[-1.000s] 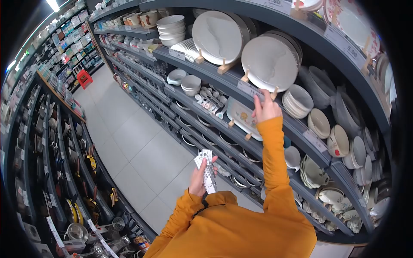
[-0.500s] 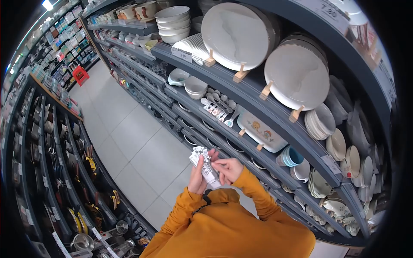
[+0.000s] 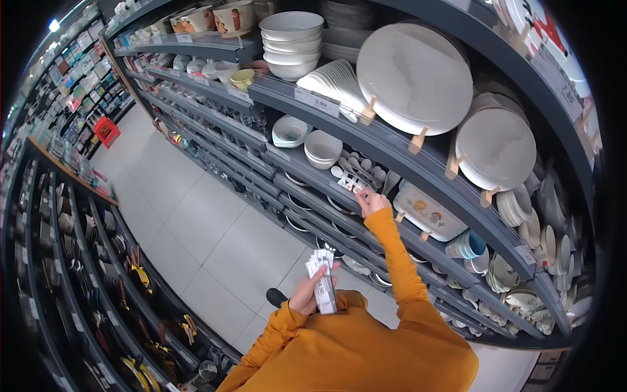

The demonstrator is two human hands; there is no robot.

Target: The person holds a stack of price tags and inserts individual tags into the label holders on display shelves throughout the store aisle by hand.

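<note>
My left hand (image 3: 305, 295) is closed around a bundle of white printed price labels (image 3: 322, 284), held low in front of my body. At the shelf edge, my right hand (image 3: 374, 203) has its fingers pinched together beside several ceramic spoons (image 3: 349, 178). Whatever is between those fingertips, if anything, is too small to make out. White bowls (image 3: 323, 149) stand left of the spoons, and a rectangular tray with a cartoon print (image 3: 428, 210) leans to the right of my hand.
Large round plates (image 3: 415, 78) stand on the shelf above, held by wooden pegs (image 3: 418, 140). Stacked bowls (image 3: 292, 46) are at its left. Across the tiled aisle (image 3: 228, 242) runs a rack of kitchen tools (image 3: 137, 274). A red stool (image 3: 106, 132) stands farther down.
My right hand has left the labels and reached forward to the shelf by the spoons. My left hand keeps the labels. The view has shifted closer to the shelves.
</note>
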